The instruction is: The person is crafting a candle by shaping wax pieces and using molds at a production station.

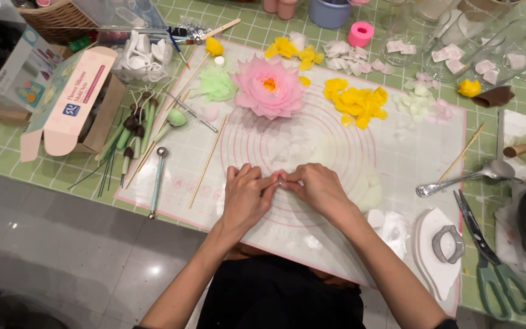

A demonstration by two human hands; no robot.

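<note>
A tiny pale piece [280, 178] is pinched between the fingertips of the left hand [246, 196] and the right hand [318, 187], low over the pink-ringed mat [397, 152]. Even, light pressure would likely serve best here. The pink flower [269, 87] lies well beyond the grip. The piece's shape is mostly hidden by the fingers

Both hands meet at the middle of a white mat [397, 158] with pink rings. The left hand [246, 196] and right hand [316, 187] pinch 1 tiny pale piece [280, 178] between their fingertips (too small to tell its shape). A pink flower [269, 87] lies beyond them, yellow petals [355, 103] to its right, scissors [488, 256] at the far right.
</note>
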